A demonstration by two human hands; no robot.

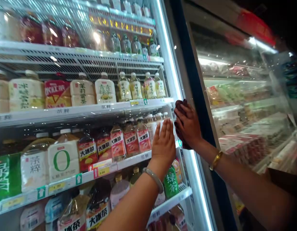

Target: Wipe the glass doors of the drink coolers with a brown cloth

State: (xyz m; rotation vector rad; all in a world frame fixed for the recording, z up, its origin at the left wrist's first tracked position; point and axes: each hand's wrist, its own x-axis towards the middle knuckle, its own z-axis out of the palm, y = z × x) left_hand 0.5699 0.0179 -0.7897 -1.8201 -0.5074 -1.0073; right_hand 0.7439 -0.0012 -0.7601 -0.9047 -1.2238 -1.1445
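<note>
My left hand [164,139] lies flat against the glass door of a lit drinks cooler, fingers stretched upward, holding nothing. A grey bangle circles that wrist. Just to its right, my right hand [190,123] presses a dark brown cloth [184,141] against the door near its lit right edge. The fingers are bent over the bunched cloth, which shows above and to the left of them. A gold bracelet [216,160] is on the right wrist. Bottles of iced tea [130,139] stand behind the glass, beside my left hand.
Several shelves of bottled drinks fill the cooler, with price tags along a shelf edge [105,170]. A bright light strip [169,48] and dark blue door frame [199,73] run down its right side. Further right, an open chiller [247,134] holds packaged goods.
</note>
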